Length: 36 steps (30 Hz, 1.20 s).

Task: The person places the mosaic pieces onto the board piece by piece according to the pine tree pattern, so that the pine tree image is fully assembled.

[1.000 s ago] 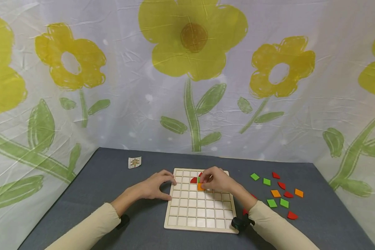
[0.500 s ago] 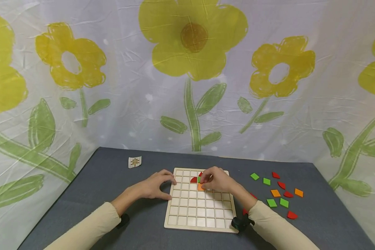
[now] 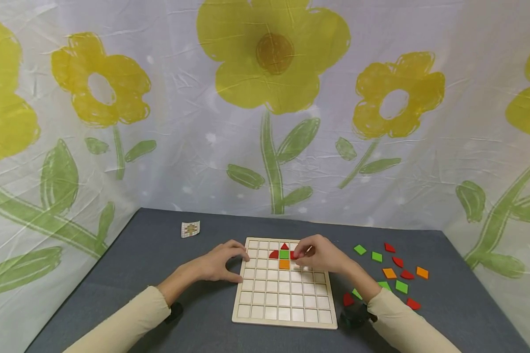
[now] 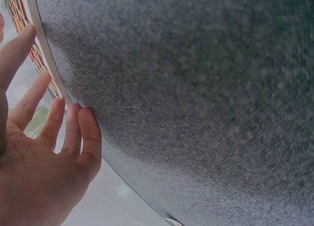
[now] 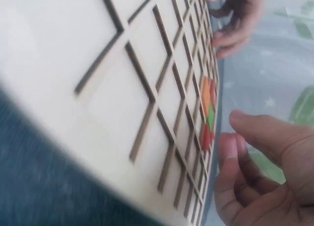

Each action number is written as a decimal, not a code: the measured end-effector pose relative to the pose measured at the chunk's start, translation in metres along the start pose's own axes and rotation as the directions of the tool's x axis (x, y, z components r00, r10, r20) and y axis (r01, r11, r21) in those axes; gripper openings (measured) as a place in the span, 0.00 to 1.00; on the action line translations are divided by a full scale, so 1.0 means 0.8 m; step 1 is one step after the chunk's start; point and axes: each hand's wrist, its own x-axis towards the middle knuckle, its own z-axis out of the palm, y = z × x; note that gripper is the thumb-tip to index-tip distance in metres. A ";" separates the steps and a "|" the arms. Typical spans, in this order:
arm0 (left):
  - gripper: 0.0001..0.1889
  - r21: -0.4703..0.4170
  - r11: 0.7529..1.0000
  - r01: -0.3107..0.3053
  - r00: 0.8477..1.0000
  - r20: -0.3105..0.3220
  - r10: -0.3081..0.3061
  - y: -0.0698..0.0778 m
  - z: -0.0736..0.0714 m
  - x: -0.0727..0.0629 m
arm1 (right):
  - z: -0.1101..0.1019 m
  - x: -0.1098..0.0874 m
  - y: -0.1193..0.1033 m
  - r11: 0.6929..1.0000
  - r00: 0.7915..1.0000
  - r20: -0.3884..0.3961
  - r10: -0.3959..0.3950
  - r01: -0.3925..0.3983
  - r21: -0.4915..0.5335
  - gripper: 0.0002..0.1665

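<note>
A light wooden grid board (image 3: 284, 314) lies on the table. Near its far edge sit a red triangle tile (image 3: 284, 246), a green square tile (image 3: 284, 254), an orange square tile (image 3: 284, 264) and a red rounded tile (image 3: 274, 254). My left hand (image 3: 218, 262) rests its spread fingertips along the board's left edge. My right hand (image 3: 320, 252) is over the upper right of the grid, fingertips by another red tile (image 3: 293, 255), partly covered, right of the green one. In the right wrist view, a gap shows between thumb and forefinger (image 5: 228, 145), holding nothing.
Loose green, red and orange tiles (image 3: 389, 273) are scattered on the dark tabletop (image 3: 203, 314) right of the board, some partly behind the right forearm. A small pattern card (image 3: 190, 229) lies at the back left. A flowered cloth (image 3: 181, 147) hangs behind.
My right hand has shifted right and off the orange square, uncovering the green square, the red triangle and part of the right red tile. The left hand and board have stayed still.
</note>
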 end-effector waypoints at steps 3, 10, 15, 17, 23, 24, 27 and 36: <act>0.22 0.002 1.000 0.001 1.000 0.000 -0.001 0.000 0.000 0.000 | -0.010 -0.010 0.000 1.000 1.000 -0.010 0.000 0.000 -0.002 0.06; 0.23 0.004 1.000 -0.009 1.000 -0.001 0.009 0.001 0.000 -0.001 | -0.025 -0.032 -0.001 0.999 0.999 -0.017 0.048 -0.048 0.020 0.08; 0.22 0.002 1.000 -0.009 1.000 0.002 0.009 0.002 -0.001 -0.001 | -0.034 -0.047 0.003 0.997 0.999 -0.014 0.043 -0.043 0.059 0.09; 0.22 0.004 1.000 -0.009 1.000 0.001 0.009 0.003 -0.001 -0.001 | -0.036 -0.052 0.007 0.997 1.000 -0.011 0.028 -0.027 0.069 0.09; 0.23 0.005 1.000 -0.012 1.000 -0.002 0.012 0.004 -0.002 -0.001 | -0.047 -0.074 0.016 0.998 1.000 0.003 0.001 -0.001 0.060 0.08; 0.23 0.002 1.000 -0.014 1.000 -0.001 0.014 0.004 -0.002 -0.001 | -0.049 -0.078 0.017 0.998 1.000 0.003 -0.001 0.001 0.057 0.09; 0.23 0.002 1.000 -0.018 1.000 -0.003 0.018 0.001 -0.001 -0.001 | -0.055 -0.090 0.020 0.999 1.000 0.001 0.004 -0.004 0.050 0.09; 0.23 0.003 1.000 -0.028 1.000 -0.001 0.028 -0.005 0.000 0.000 | -0.072 -0.119 0.031 0.998 1.000 0.021 -0.016 0.015 0.067 0.10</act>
